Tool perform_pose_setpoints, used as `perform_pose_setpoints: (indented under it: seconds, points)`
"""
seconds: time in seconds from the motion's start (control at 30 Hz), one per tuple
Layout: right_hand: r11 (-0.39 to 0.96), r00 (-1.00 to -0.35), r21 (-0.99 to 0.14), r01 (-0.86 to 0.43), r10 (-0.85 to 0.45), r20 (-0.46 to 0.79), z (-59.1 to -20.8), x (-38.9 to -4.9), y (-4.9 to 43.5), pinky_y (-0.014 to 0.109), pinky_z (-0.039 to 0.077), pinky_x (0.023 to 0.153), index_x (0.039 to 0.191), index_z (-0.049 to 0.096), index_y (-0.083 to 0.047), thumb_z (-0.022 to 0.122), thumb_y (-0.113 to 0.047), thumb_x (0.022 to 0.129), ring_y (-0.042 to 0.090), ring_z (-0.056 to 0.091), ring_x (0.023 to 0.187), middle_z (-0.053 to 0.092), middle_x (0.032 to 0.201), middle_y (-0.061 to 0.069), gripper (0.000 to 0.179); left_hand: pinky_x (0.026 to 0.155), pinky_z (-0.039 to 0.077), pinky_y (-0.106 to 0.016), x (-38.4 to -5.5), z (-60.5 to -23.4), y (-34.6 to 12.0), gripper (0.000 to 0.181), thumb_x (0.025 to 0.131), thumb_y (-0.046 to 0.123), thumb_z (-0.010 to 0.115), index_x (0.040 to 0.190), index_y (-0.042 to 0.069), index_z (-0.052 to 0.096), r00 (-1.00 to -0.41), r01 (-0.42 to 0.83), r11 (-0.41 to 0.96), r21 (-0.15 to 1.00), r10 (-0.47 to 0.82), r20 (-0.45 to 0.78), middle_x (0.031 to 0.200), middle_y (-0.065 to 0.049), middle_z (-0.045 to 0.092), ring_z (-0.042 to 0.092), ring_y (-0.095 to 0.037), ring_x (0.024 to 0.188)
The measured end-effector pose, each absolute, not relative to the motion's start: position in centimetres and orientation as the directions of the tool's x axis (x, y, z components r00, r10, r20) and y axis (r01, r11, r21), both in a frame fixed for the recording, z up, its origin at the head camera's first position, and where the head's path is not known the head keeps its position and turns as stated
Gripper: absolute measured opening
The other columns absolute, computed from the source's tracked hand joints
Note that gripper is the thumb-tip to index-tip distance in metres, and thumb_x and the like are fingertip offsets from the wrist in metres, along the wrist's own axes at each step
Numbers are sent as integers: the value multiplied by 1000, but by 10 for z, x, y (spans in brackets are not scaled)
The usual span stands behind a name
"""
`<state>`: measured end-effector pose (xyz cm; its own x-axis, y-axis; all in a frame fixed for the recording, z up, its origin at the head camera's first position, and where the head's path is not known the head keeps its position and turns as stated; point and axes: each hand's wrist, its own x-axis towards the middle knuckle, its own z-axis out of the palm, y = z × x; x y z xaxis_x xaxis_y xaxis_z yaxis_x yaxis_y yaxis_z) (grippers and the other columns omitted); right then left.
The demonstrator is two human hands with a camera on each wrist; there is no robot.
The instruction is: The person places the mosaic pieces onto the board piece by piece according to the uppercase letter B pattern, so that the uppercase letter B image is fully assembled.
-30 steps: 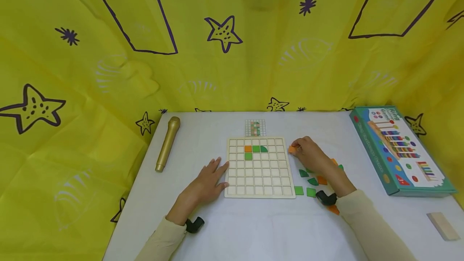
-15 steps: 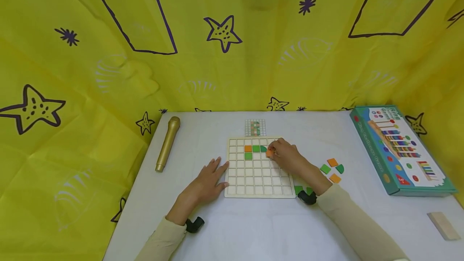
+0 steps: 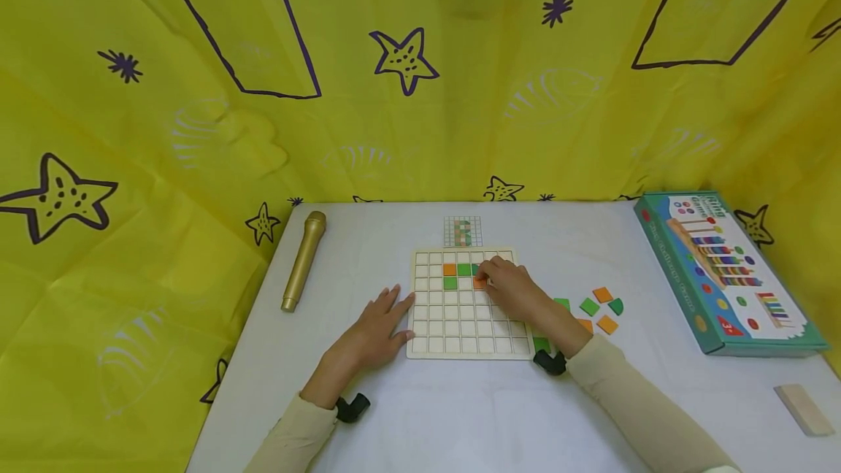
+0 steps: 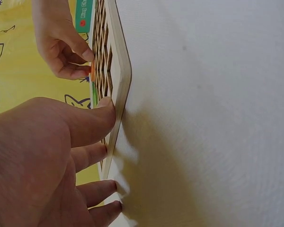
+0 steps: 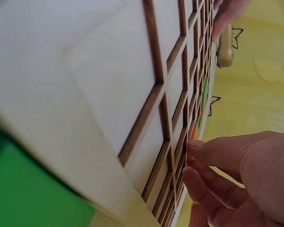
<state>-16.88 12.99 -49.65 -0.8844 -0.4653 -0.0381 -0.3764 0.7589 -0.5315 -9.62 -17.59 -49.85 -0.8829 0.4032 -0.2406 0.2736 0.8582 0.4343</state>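
A wooden grid board [image 3: 452,328] lies on the white table. At its left edge my left hand [image 3: 371,331] rests with fingers spread, its thumb [image 4: 92,122] touching the rim in the left wrist view. My right hand [image 3: 515,292] is over the upper right part of the board. Its thumb and fingertips pinch an orange tile [image 3: 479,285] at a cell just below a green quarter-round tile, which the fingers partly cover. To the left sit an orange square [image 3: 450,269], a green square [image 3: 464,269] and another green square [image 3: 450,283] in their cells.
Loose green and orange tiles [image 3: 602,295] lie right of the board, some partly behind the right arm. A small pattern card [image 3: 463,231] lies behind the board. A gold microphone [image 3: 304,261] is at left, a game box [image 3: 729,276] and a wooden block [image 3: 804,410] at right.
My right hand has carried the orange tile left from beside the board, over its right side, to the cell below the green quarter-round tile. The left hand has stayed in place.
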Motion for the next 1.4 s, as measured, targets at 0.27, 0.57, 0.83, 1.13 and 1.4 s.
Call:
perform_pose_setpoints:
  seconds: [0.27,0.57,0.83,1.13,1.4]
  points:
    - [762,-877,-499,-413,-481,-8,-498,-169,132,52,48,96,118,73,-8,70,-7,101,33,59,122,65,123,9,17,130,18,-59,-96,-498,-175,66,109,36,59,166,14,35,-883,267,857,441,401,-244,175,-19,20,14,-39,163]
    - [811,-920,-503,-299,-385,-74,-485,-167,172,59,46,101,125,71,-6,70,-14,103,39,56,125,62,130,18,24,130,18,-58,-96,-500,-176,67,109,37,59,167,15,34,-882,276,860,430,404,-243,175,-19,20,15,-39,163]
    - [874,-958,-471,-118,-224,-177,-476,-159,244,67,42,101,132,60,5,71,-21,102,47,51,116,53,130,31,41,130,19,-60,-97,-501,-176,67,109,37,58,167,14,34,-882,282,861,424,406,-238,174,-20,20,15,-40,162]
    - [916,-919,-396,64,-101,-381,-468,-149,298,71,37,89,122,54,13,68,-31,101,51,53,103,54,116,36,51,129,19,-61,-98,-500,-176,68,109,37,58,167,13,32,-875,296,858,420,420,-241,174,-20,20,16,-41,162]
    - [898,-919,-439,34,-144,-367,-468,-148,304,67,39,83,113,59,5,64,-22,104,41,57,95,59,101,23,29,129,20,-61,-98,-501,-177,67,109,37,58,167,13,33,-879,292,862,415,413,-239,174,-20,20,16,-41,162]
